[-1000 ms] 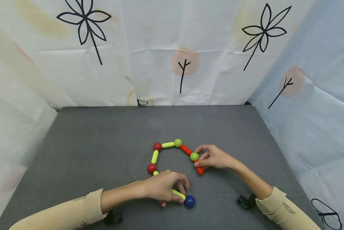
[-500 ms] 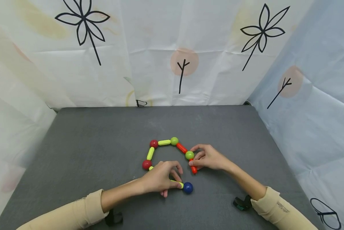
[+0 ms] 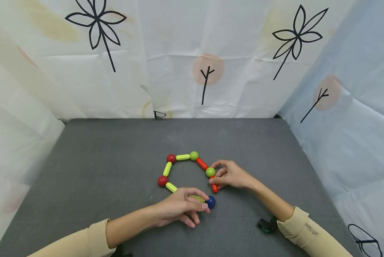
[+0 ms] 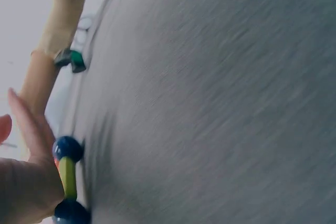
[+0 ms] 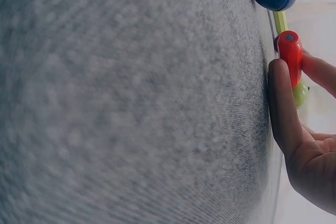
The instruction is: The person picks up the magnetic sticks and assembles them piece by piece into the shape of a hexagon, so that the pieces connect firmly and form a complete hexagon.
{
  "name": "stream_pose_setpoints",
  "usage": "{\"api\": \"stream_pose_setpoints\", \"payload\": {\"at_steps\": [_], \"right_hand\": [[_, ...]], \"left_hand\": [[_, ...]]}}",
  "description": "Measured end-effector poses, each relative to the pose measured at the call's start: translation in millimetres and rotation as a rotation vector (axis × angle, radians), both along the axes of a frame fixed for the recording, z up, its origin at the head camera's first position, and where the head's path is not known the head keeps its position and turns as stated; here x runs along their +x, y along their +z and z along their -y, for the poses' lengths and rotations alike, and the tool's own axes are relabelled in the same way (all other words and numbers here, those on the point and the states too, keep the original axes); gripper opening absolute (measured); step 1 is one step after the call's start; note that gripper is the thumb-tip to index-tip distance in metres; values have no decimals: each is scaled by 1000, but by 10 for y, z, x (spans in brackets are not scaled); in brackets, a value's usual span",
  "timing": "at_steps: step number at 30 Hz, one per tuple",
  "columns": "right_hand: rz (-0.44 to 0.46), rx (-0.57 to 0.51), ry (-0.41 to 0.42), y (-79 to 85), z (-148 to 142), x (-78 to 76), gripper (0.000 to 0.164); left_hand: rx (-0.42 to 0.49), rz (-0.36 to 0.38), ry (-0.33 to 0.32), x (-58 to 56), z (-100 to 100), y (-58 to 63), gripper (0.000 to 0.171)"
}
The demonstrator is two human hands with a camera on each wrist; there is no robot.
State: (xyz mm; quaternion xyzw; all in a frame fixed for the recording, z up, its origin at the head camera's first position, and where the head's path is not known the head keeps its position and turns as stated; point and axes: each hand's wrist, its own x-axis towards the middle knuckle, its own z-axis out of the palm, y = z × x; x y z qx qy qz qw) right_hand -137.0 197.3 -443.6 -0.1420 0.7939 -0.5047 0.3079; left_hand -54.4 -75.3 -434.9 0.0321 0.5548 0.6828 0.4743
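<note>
A magnetic chain of balls and rods lies on the grey table in a ring with a gap at its right front. In the head view, my left hand (image 3: 179, 207) reaches over the front stretch, fingers extended and spread, fingertips right at the blue ball (image 3: 211, 202) that ends the chain. The left wrist view shows that ball on a yellow-green rod (image 4: 67, 178), with a second blue ball (image 4: 72, 212) behind, hidden from the head view. My right hand (image 3: 231, 175) pinches the red rod (image 5: 290, 56) below a green ball (image 3: 210, 172); that rod's end is free.
Two dark red balls (image 3: 162, 181), another green ball (image 3: 194, 155) and several rods form the ring's left and back. The grey table (image 3: 98, 153) is bordered behind and at both sides by a printed white cloth (image 3: 169, 71). Black wrist cameras (image 3: 267, 225) sit on the sleeves.
The chain's blue end ball has moved back, narrowing the gap to the red rod. My left fingers have left the rod and spread towards the ball; my right hand has shifted slightly left.
</note>
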Motion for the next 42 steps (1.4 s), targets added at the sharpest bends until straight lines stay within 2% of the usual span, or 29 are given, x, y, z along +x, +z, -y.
{"api": "stream_pose_setpoints", "payload": {"at_steps": [3, 6, 12, 18, 21, 23, 24, 26, 29, 30, 32, 34, 36, 39, 42], "right_hand": [[-5, 1, 2, 11, 0, 3, 58], [-10, -6, 0, 16, 8, 14, 58], [-36, -12, -28, -5, 62, 35, 59], [-70, 3, -29, -17, 127, 36, 59], [-68, -4, -7, -14, 124, 37, 61], [-76, 12, 21, 3, 105, 43, 64], [-87, 22, 43, 17, 89, 47, 67], [-127, 53, 93, 48, 46, 61, 77], [-201, 111, 171, 97, -12, 92, 97], [-222, 126, 195, 105, -26, 104, 104], [-248, 156, 232, 114, -37, 128, 115], [-275, 187, 261, 113, -25, 145, 121], [-312, 218, 274, 103, -3, 153, 123], [-361, 247, 273, 85, 29, 149, 123], [-387, 255, 268, 69, 44, 134, 122]], "left_hand": [[29, 1, -19, 98, 14, -9, 44], [38, -4, 5, 131, 23, -54, 47], [45, -8, 25, 129, 34, -120, 49], [59, -14, 29, 115, 32, -111, 48], [63, -59, 3, 102, 51, -96, 48], [60, -148, -28, 66, 91, -78, 46], [50, -226, -41, 35, 120, -69, 44], [-3, -451, -30, -52, 201, -54, 40], [-202, -854, 94, -225, 375, -57, 40], [-292, -957, 147, -286, 441, -70, 45], [-462, -1082, 213, -405, 566, -110, 63], [-568, -1110, 198, -515, 678, -177, 87], [-610, -1086, 110, -605, 767, -237, 109], [-590, -1056, -20, -709, 853, -313, 128], [-536, -1056, -85, -782, 888, -332, 135]]}}
